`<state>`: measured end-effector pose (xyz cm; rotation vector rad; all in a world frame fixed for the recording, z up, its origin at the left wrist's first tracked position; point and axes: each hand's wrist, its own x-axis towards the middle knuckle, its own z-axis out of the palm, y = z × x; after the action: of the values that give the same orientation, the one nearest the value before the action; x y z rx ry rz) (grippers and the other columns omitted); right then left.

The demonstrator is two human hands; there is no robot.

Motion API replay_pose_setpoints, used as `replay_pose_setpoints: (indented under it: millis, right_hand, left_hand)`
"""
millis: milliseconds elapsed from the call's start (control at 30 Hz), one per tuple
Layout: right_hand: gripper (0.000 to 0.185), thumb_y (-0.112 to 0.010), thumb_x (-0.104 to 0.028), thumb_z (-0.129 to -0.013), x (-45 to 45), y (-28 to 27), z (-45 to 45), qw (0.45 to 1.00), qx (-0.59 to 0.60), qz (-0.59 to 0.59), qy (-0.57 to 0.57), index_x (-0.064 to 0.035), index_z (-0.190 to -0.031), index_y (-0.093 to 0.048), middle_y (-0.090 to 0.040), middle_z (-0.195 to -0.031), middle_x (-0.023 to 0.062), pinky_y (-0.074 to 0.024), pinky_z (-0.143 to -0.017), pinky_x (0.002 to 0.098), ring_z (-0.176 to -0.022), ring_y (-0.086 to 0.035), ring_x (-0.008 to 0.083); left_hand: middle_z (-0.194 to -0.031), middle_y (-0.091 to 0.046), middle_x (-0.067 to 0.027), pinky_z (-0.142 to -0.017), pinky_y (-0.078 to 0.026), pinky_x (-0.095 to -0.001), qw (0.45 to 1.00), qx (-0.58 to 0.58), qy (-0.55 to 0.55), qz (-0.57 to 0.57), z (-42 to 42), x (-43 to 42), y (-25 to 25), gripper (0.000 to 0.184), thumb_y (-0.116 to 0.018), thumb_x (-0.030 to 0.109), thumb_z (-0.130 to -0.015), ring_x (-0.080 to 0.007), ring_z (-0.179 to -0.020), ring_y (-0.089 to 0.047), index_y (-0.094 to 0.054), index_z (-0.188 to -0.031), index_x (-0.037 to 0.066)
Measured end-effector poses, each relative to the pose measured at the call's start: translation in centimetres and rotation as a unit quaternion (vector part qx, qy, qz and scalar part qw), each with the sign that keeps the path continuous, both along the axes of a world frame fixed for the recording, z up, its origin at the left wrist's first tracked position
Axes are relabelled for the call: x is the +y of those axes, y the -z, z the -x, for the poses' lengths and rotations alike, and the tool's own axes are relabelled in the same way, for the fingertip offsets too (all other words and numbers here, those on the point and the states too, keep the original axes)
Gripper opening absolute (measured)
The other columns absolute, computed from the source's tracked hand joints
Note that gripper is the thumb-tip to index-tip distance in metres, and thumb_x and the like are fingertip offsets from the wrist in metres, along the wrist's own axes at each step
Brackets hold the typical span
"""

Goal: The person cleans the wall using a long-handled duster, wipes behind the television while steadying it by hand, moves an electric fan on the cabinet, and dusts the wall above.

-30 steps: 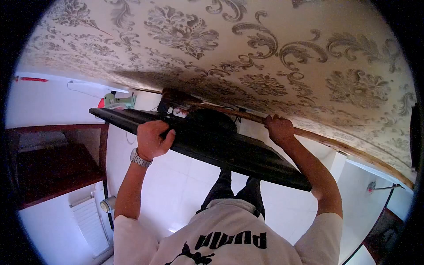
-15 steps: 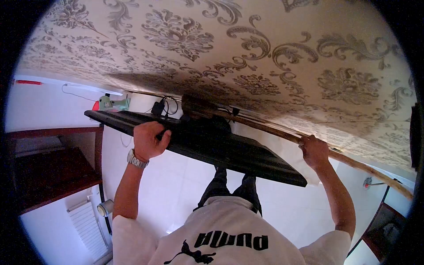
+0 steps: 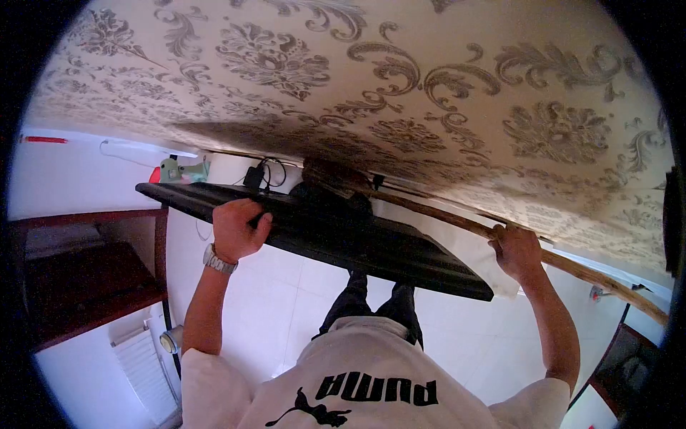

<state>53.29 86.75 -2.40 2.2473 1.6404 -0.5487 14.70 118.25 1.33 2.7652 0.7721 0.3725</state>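
Observation:
My left hand point(image 3: 240, 230), with a metal watch on the wrist, is closed over the upper edge of a large black flat panel point(image 3: 357, 239), which looks like a television. My right hand point(image 3: 517, 252) is wrapped round a long wooden stick point(image 3: 593, 275). The stick slants behind the panel, along the foot of the patterned wall. At its far end is a brown, bristly-looking head point(image 3: 332, 176), partly hidden by the panel's dark rear bulge. A black adapter with looped cable point(image 3: 254, 176) lies left of that head.
Patterned wallpaper point(image 3: 400, 71) fills the upper view. A green and red item point(image 3: 175, 171) sits behind the panel's left end. Dark wooden shelving point(image 3: 93, 286) and a white radiator point(image 3: 146, 368) are at the left, more dark furniture point(image 3: 622, 372) at the lower right.
My right hand has moved right and down, and the stick now reaches further right. Its brown head has slid right behind the panel. My left hand stays on the panel's edge.

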Motion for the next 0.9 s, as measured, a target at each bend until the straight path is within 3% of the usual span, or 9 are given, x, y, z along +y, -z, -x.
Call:
replay_pose_setpoints:
  millis: [233,467,567,700,767,900]
  right_hand:
    - [0.026,-0.051,-0.029,-0.088,2.3,2.7,1.6,0.999,0.019,0.031,-0.001,-0.0066,-0.101,-0.054,-0.058,-0.080,0.0143,-0.0493,-0.059,0.0438,-0.069,-0.062,0.0302]
    - [0.029,-0.052,-0.029,-0.087,6.4,9.4,4.2,0.993,0.090,-0.064,-0.047,-0.0042,-0.102,-0.055,-0.062,-0.082,0.0174,-0.0506,-0.061,0.0443,-0.070,-0.063,0.0327]
    - [0.029,-0.053,-0.029,-0.086,8.1,10.8,4.6,0.993,0.102,-0.043,-0.042,-0.0047,-0.102,-0.056,-0.063,-0.080,0.0172,-0.0508,-0.063,0.0455,-0.070,-0.063,0.0331]
    - [0.028,-0.053,-0.029,-0.086,6.9,8.2,3.3,0.994,0.085,-0.040,-0.051,-0.0049,-0.101,-0.056,-0.063,-0.077,0.0167,-0.0507,-0.062,0.0454,-0.069,-0.063,0.0329]
    - [0.023,-0.054,-0.023,-0.085,5.6,6.2,3.0,0.997,0.071,-0.001,-0.027,-0.0041,-0.097,-0.057,-0.064,-0.084,0.0177,-0.0515,-0.064,0.0451,-0.075,-0.064,0.0320]
    - [0.025,-0.050,-0.028,-0.088,2.6,3.0,2.3,0.999,0.035,0.021,-0.022,-0.0070,-0.102,-0.055,-0.063,-0.080,0.0156,-0.0508,-0.060,0.0441,-0.071,-0.063,0.0311]
  left_hand:
    - [-0.050,-0.043,-0.0125,-0.042,-0.033,-0.0395,1.000,-0.002,0.015,-0.020,-0.4,-0.1,0.4,0.027,-0.062,0.016,-0.069,-0.0324,-0.045,-0.045,-0.045,-0.053,0.004]
    - [-0.050,-0.041,-0.0133,-0.042,-0.032,-0.0393,1.000,0.000,0.018,-0.019,-0.6,-0.2,0.6,0.027,-0.061,0.015,-0.070,-0.0329,-0.045,-0.044,-0.043,-0.053,0.003]
    - [-0.051,-0.042,-0.0133,-0.042,-0.032,-0.0392,1.000,-0.016,0.022,-0.011,-0.5,-0.2,0.8,0.027,-0.061,0.015,-0.071,-0.0331,-0.046,-0.044,-0.044,-0.053,0.003]
    - [-0.051,-0.043,-0.0132,-0.042,-0.033,-0.0391,1.000,-0.023,0.016,-0.004,-0.3,-0.5,0.2,0.027,-0.061,0.015,-0.071,-0.0332,-0.046,-0.045,-0.045,-0.053,0.004]
    - [-0.051,-0.043,-0.0132,-0.042,-0.033,-0.0390,1.000,-0.008,0.002,-0.020,-0.5,-0.5,0.3,0.027,-0.061,0.016,-0.071,-0.0333,-0.047,-0.046,-0.045,-0.054,0.004]
    - [-0.051,-0.044,-0.0134,-0.042,-0.034,-0.0392,1.000,-0.005,0.000,-0.010,-0.2,0.0,0.7,0.028,-0.061,0.017,-0.071,-0.0334,-0.047,-0.047,-0.044,-0.053,0.004]
